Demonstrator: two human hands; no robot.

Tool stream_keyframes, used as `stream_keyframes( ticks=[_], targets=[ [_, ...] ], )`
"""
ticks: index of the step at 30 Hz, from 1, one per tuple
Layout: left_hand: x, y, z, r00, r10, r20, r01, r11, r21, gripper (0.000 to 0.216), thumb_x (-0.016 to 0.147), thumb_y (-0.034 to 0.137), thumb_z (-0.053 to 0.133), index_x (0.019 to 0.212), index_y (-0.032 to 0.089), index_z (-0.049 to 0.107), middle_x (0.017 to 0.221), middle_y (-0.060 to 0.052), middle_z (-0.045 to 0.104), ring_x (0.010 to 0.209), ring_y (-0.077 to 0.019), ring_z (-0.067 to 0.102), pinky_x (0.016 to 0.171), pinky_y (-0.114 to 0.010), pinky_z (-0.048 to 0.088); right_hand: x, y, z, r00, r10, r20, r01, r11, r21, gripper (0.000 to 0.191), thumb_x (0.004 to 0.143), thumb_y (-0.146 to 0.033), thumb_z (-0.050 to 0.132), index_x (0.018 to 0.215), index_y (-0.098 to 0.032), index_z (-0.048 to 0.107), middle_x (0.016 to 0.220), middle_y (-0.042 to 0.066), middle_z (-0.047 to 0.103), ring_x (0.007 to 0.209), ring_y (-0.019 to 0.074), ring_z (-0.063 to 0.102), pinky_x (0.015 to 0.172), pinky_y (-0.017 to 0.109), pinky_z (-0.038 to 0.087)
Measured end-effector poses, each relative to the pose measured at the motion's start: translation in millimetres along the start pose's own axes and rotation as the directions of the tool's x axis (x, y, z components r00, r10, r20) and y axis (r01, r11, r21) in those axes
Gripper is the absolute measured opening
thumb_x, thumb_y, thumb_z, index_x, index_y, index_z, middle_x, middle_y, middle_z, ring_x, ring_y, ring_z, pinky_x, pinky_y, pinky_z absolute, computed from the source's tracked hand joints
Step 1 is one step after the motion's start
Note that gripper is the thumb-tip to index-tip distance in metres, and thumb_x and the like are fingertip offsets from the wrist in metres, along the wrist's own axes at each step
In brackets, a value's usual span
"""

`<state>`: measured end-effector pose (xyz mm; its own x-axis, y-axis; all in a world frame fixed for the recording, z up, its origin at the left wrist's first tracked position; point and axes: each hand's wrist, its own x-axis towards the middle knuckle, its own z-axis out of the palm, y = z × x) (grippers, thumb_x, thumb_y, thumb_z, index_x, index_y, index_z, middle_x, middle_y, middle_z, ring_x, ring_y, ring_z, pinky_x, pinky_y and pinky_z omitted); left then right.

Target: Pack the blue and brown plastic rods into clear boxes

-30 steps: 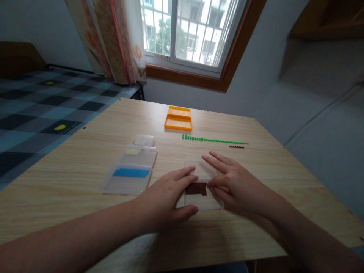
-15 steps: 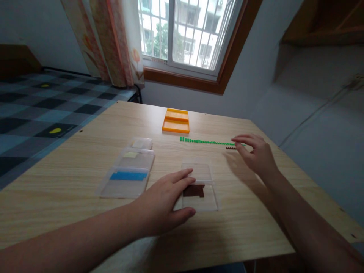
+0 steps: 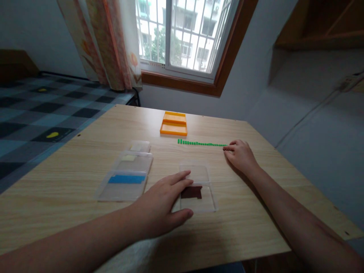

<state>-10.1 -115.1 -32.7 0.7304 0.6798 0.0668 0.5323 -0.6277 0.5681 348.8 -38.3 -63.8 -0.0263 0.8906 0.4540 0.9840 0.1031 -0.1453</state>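
Note:
My left hand (image 3: 163, 203) lies palm down with its fingers spread, over the left side of a clear plastic case (image 3: 210, 201). Inside that case a dark brown block of small pieces (image 3: 191, 192) shows beside the fingertips. Farther off, my right hand (image 3: 241, 156) is lowered to the table. Its thumb and fingers close round a short row of small brown blocks (image 3: 224, 149), mostly hidden by the hand. A long line of small green blocks (image 3: 199, 143) runs leftward from the right fingertips.
An orange two-part tray (image 3: 173, 133) stands toward the back edge. On the left lie a larger clear case (image 3: 122, 193) holding blue pieces (image 3: 126, 179) and pale yellow ones, and a smaller clear case (image 3: 142, 146) behind it. A checked bed (image 3: 57, 110) adjoins the table's left.
My right hand has come down and a little left, its fingers closing at the brown row. The left hand stays on the clear case. The view has shifted slightly.

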Motion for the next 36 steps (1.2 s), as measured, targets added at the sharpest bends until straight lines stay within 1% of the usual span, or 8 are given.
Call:
stream_keyframes(
  ticks=[8, 18, 23, 24, 26, 29, 32, 36],
  targets=[
    [0, 1, 0, 1.000, -0.016, 0.019, 0.016, 0.999, 0.034, 0.069, 0.084, 0.038, 0.071, 0.148, 0.018, 0.054, 0.164, -0.015, 0.041, 0.147, -0.0334, 0.045, 0.119, -0.051, 0.041, -5, -14, -10, 0.995, -0.064, 0.079, 0.061, 0.997, 0.043, 0.017, 0.088, -0.026, 0.067, 0.086, -0.024, 0.084, 0.098, 0.010, 0.069, 0.100, 0.0268, 0.060, 0.095, 0.040, 0.044],
    [0, 0, 0, 0.999, -0.016, 0.033, 0.014, 0.999, 0.042, 0.070, 0.084, 0.038, 0.071, 0.148, 0.017, 0.054, 0.164, -0.016, 0.040, 0.148, -0.0333, 0.044, 0.119, -0.051, 0.040, -8, -18, -16, 0.993, -0.033, 0.111, 0.024, 0.996, 0.082, 0.018, 0.087, -0.024, 0.067, 0.083, -0.021, 0.083, 0.093, 0.011, 0.072, 0.096, 0.0282, 0.062, 0.091, 0.042, 0.047],
    [1, 1, -1, 1.000, -0.010, 0.023, 0.009, 1.000, 0.021, 0.070, 0.083, 0.036, 0.073, 0.147, 0.016, 0.055, 0.164, -0.015, 0.040, 0.147, -0.0351, 0.044, 0.119, -0.052, 0.040, -17, -44, -47, 0.988, -0.105, 0.113, 0.081, 0.977, 0.197, 0.020, 0.093, -0.027, 0.062, 0.086, -0.021, 0.080, 0.091, 0.008, 0.073, 0.085, 0.0213, 0.066, 0.081, 0.036, 0.051],
    [1, 1, -1, 1.000, -0.008, 0.022, 0.008, 1.000, 0.024, 0.070, 0.083, 0.036, 0.074, 0.147, 0.016, 0.055, 0.164, -0.016, 0.040, 0.147, -0.0349, 0.044, 0.119, -0.052, 0.040, -20, -52, -56, 0.971, -0.189, 0.146, 0.141, 0.946, 0.290, 0.019, 0.094, -0.027, 0.063, 0.088, -0.021, 0.080, 0.088, 0.006, 0.073, 0.079, 0.0188, 0.065, 0.075, 0.033, 0.050],
    [0, 0, 1, 1.000, -0.006, 0.024, 0.005, 0.999, 0.031, 0.070, 0.083, 0.036, 0.074, 0.147, 0.016, 0.056, 0.164, -0.016, 0.040, 0.147, -0.0340, 0.045, 0.120, -0.051, 0.040, -28, -69, -74, 0.889, -0.401, 0.222, 0.276, 0.854, 0.440, 0.018, 0.096, -0.028, 0.063, 0.089, -0.022, 0.079, 0.085, 0.004, 0.072, 0.075, 0.0153, 0.064, 0.069, 0.027, 0.047],
    [0, -1, 3, 1.000, -0.004, 0.016, 0.003, 0.999, 0.034, 0.070, 0.083, 0.037, 0.074, 0.148, 0.017, 0.055, 0.164, -0.015, 0.040, 0.148, -0.0331, 0.044, 0.120, -0.050, 0.040, -41, -93, -90, 0.768, -0.561, 0.310, 0.325, 0.758, 0.565, 0.016, 0.096, -0.023, 0.064, 0.095, -0.023, 0.080, 0.085, 0.002, 0.071, 0.074, 0.0120, 0.064, 0.066, 0.024, 0.044],
    [0, -3, 4, 1.000, 0.003, 0.008, -0.003, 1.000, 0.025, 0.071, 0.083, 0.037, 0.075, 0.147, 0.017, 0.055, 0.164, -0.015, 0.040, 0.148, -0.0336, 0.044, 0.120, -0.051, 0.039, -51, -108, -89, 0.713, -0.583, 0.389, 0.331, 0.769, 0.546, 0.017, 0.094, -0.017, 0.064, 0.095, -0.023, 0.080, 0.085, 0.001, 0.072, 0.074, 0.0121, 0.064, 0.068, 0.024, 0.043],
    [0, -4, 5, 1.000, 0.008, 0.004, -0.008, 1.000, -0.005, 0.070, 0.083, 0.036, 0.076, 0.147, 0.018, 0.055, 0.164, -0.015, 0.040, 0.148, -0.0347, 0.044, 0.120, -0.052, 0.039, -56, -114, -85, 0.706, -0.544, 0.453, 0.334, 0.820, 0.464, 0.020, 0.092, -0.014, 0.063, 0.091, -0.023, 0.080, 0.084, 0.000, 0.072, 0.074, 0.0119, 0.064, 0.068, 0.025, 0.040]
  ],
)
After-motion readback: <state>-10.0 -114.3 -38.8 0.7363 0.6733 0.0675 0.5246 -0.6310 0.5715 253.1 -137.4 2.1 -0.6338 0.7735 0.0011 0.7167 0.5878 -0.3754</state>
